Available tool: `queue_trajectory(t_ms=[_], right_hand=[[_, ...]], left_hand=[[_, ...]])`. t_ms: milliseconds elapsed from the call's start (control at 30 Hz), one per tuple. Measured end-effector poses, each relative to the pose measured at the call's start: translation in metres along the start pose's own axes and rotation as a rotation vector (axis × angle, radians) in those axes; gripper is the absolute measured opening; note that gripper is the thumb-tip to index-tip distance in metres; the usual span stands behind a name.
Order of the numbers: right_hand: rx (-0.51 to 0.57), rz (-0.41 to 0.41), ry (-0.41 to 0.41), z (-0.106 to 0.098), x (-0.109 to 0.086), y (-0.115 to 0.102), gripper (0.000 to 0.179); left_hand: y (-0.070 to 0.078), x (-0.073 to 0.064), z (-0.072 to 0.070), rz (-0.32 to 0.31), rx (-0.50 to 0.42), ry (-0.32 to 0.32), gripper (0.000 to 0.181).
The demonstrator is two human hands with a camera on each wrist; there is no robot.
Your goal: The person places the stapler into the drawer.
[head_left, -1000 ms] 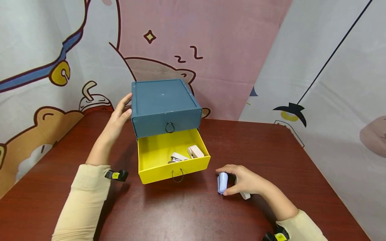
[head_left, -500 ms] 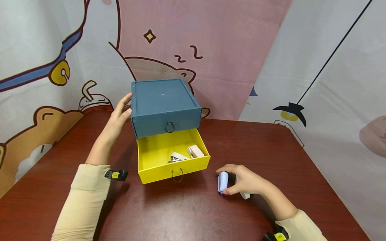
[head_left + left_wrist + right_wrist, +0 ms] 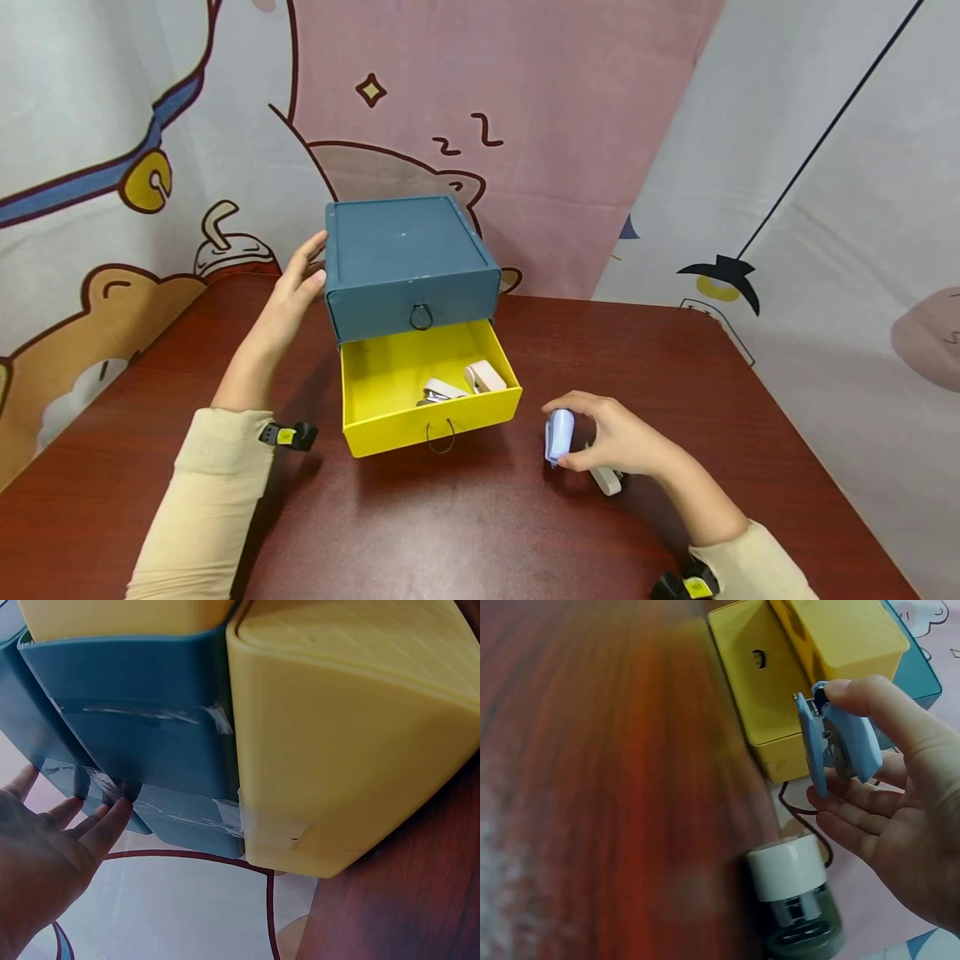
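Note:
My right hand (image 3: pixel 626 437) pinches a small light-blue stapler (image 3: pixel 559 435) between thumb and fingers. The right wrist view shows this stapler (image 3: pixel 847 742) from its side, its two arms spread apart. Behind that hand lies a second stapler (image 3: pixel 606 480), white on top with a dark green base. With its fingertips, my left hand (image 3: pixel 285 304) touches the left side of the blue drawer unit (image 3: pixel 405 250). In the left wrist view the fingers lie against its taped blue wall (image 3: pixel 150 727). Under the blue unit, a yellow drawer (image 3: pixel 390 375) stands pulled out.
Inside the yellow drawer are a white stapler (image 3: pixel 444 389) and a pale pink one (image 3: pixel 485 377). Another yellow drawer front (image 3: pixel 757 682) sits low in the stack. The dark red table (image 3: pixel 420 533) reaches back to a printed curtain (image 3: pixel 555 150).
My right hand has risen a little with the light-blue stapler, moving slightly away from me, so more of the white stapler behind it shows. The left hand and the drawers stay put.

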State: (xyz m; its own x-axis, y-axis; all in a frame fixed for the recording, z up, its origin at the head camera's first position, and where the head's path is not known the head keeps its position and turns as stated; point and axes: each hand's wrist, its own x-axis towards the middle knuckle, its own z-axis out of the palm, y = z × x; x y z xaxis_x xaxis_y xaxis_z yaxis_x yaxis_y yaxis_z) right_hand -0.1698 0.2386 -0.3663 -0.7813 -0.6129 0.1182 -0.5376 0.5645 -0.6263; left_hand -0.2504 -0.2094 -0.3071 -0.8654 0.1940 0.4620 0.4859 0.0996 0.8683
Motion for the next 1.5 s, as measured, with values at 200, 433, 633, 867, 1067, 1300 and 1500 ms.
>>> queue_trajectory(t_ms=[200,433,633,867,1067,1300,1500], right_hand=[[0.021,-0.009,0.069,-0.008,-0.001,-0.009,0.055],[0.04,-0.018,0.139,-0.019,-0.002,-0.022,0.054],[0.026,-0.048,0.205,-0.025,0.004,-0.036,0.055],[0.053,-0.094,0.276,-0.025,0.018,-0.059,0.057],[0.114,-0.115,0.303,-0.017,0.032,-0.078,0.057],[0.169,-0.157,0.309,-0.006,0.05,-0.095,0.055],[0.175,-0.207,0.301,0.005,0.067,-0.108,0.053]], left_hand=[[0.0,0.0,0.0,-0.003,0.01,0.002,0.06],[0.0,0.0,0.0,-0.005,0.0,0.002,0.06],[0.0,0.0,0.0,-0.004,-0.001,0.006,0.06],[0.0,0.0,0.0,-0.003,0.003,0.006,0.06],[0.001,0.0,0.0,-0.001,0.007,0.002,0.06],[0.001,0.001,0.0,0.002,0.008,0.001,0.059],[0.0,0.0,0.0,-0.001,0.014,0.004,0.06]])
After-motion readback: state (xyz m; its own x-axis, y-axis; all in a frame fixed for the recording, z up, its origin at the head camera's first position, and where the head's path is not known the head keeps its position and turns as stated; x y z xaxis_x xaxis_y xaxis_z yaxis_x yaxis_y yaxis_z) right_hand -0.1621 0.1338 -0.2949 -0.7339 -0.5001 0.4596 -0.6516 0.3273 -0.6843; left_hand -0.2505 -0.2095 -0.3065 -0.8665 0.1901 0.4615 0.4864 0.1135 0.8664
